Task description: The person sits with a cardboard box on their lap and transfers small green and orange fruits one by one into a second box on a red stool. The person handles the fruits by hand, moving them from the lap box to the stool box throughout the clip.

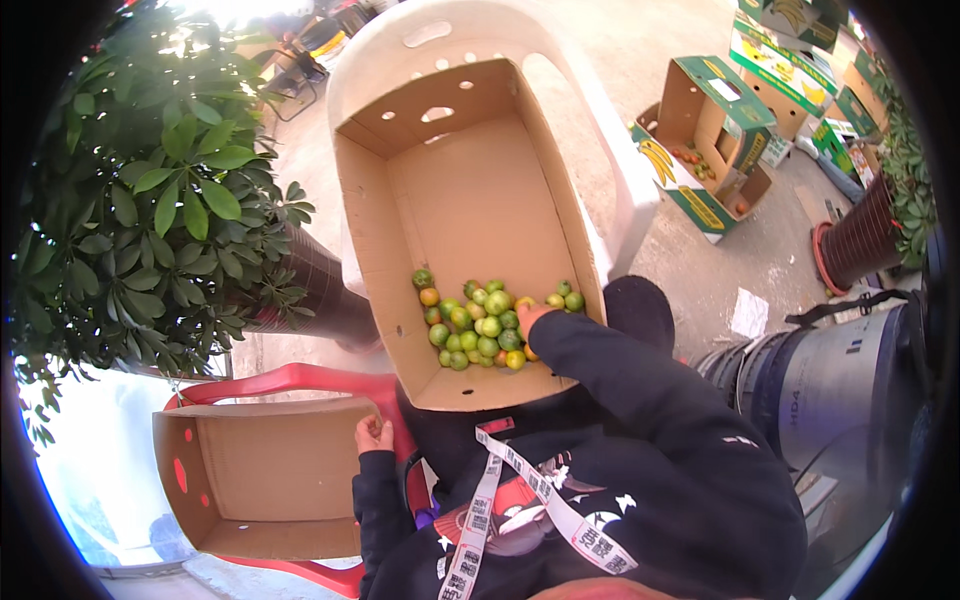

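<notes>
Small tomatoes (491, 326), mostly green with a few yellow or orange, lie loose at the near end of a cardboard box (480, 187). My right hand (531, 316) reaches over that box's right wall, its fingers down among the tomatoes. The fingertips are hidden, so a grip on one cannot be made out. At the right rim of a second cardboard box (277, 465), on my left, is my left hand (373, 435). Its fingers are curled, and no object shows in it. The visible floor of this second box is bare.
A white plastic chair (630, 187) supports the tomato box; a red plastic chair (300, 375) supports the other. Left stands a leafy potted plant (172, 202). Banana cartons (697, 150), one with tomatoes inside, are at far right. A grey cylindrical container (832, 382) stands by my right side.
</notes>
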Demonstrator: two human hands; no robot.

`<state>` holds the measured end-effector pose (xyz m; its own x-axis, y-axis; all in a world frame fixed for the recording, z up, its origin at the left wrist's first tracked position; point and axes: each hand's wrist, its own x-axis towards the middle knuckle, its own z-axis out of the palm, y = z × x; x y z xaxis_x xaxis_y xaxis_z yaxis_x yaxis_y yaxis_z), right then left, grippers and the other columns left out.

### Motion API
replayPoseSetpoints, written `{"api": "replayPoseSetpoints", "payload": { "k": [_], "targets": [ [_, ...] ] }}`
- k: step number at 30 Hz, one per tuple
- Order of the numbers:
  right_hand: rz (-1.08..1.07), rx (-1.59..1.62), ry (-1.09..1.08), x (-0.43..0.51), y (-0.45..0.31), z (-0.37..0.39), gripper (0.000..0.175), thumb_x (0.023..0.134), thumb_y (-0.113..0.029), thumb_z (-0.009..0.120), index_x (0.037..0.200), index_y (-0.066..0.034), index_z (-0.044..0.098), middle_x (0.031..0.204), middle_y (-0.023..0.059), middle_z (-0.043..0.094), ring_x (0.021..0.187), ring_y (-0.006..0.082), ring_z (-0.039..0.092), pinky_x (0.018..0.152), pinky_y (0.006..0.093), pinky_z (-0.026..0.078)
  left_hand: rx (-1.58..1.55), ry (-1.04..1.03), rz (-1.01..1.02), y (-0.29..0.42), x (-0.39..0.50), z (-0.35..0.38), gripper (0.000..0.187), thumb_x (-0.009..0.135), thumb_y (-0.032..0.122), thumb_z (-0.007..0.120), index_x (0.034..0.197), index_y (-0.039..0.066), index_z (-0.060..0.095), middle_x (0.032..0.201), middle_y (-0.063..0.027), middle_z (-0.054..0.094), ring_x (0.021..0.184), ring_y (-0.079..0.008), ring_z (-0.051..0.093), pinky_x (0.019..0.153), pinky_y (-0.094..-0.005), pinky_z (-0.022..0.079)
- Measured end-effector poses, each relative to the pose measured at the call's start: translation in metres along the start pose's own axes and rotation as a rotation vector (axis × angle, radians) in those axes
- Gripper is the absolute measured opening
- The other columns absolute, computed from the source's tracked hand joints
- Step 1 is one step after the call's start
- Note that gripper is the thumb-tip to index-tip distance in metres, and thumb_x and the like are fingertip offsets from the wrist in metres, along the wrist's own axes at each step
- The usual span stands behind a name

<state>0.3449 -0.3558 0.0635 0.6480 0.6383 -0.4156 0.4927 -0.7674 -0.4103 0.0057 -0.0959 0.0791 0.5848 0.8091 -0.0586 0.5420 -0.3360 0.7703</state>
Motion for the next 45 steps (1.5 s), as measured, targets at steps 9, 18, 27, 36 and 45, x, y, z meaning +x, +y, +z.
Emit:
{"api": "replayPoseSetpoints", "payload": {
  "k": [9, 18, 27, 36, 45],
  "targets": [
    [0.100, 0.064, 0.045, 0.030, -0.011, 0.006, 0.026, 0.084, -0.017, 0.043, 0.102, -0.0088, 0.061, 0.110, 0.0131, 0.059, 0.100, 0.0283, 0.059, 0.078, 0.0438, 0.049, 0.197, -0.057, -0.021, -0.039, 0.019, -0.002, 0.053, 0.073, 0.016, 0.072, 0.114, -0.002, 0.043, 0.105, -0.0165, 0.052, 0.090, -0.0227, 0.056, 0.078, -0.0332, 0.048],
    [0.392, 0.056, 0.094, 0.082, -0.053, 0.071, 0.035, 0.085, -0.012, 0.038, 0.113, 0.0044, 0.051, 0.112, 0.0256, 0.048, 0.083, 0.0440, 0.056, 0.059, 0.0581, 0.046, 0.726, -0.047, -0.070, -0.045, 0.016, -0.007, 0.073, 0.063, 0.024, 0.078, 0.119, -0.006, 0.041, 0.110, -0.0262, 0.053, 0.099, -0.0400, 0.055, 0.086, -0.0413, 0.046],
    [0.563, 0.008, 0.112, 0.105, -0.087, 0.075, 0.036, 0.079, -0.015, 0.047, 0.109, 0.0037, 0.053, 0.096, 0.0224, 0.057, 0.077, 0.0401, 0.060, 0.061, 0.0523, 0.048, 0.941, -0.031, -0.279, 0.005, 0.025, 0.027, 0.072, 0.064, 0.025, 0.077, 0.119, -0.007, 0.041, 0.107, -0.0243, 0.056, 0.100, -0.0383, 0.056, 0.087, -0.0412, 0.045],
    [0.405, 0.120, 0.101, 0.082, -0.089, 0.064, 0.037, 0.075, -0.016, 0.052, 0.106, 0.0031, 0.054, 0.092, 0.0216, 0.058, 0.076, 0.0376, 0.061, 0.063, 0.0486, 0.049, 1.027, -0.022, -0.339, 0.019, 0.028, 0.050, 0.072, 0.065, 0.024, 0.076, 0.119, -0.007, 0.041, 0.108, -0.0240, 0.056, 0.101, -0.0376, 0.055, 0.088, -0.0408, 0.045],
    [0.392, 0.098, 0.062, 0.077, -0.074, 0.059, 0.038, 0.071, -0.017, 0.057, 0.103, 0.0026, 0.056, 0.088, 0.0209, 0.060, 0.076, 0.0352, 0.062, 0.065, 0.0448, 0.050, 0.972, -0.042, -0.359, 0.017, 0.024, 0.043, 0.071, 0.066, 0.024, 0.076, 0.120, -0.007, 0.041, 0.110, -0.0236, 0.055, 0.102, -0.0370, 0.055, 0.089, -0.0404, 0.044]
  ]
}}
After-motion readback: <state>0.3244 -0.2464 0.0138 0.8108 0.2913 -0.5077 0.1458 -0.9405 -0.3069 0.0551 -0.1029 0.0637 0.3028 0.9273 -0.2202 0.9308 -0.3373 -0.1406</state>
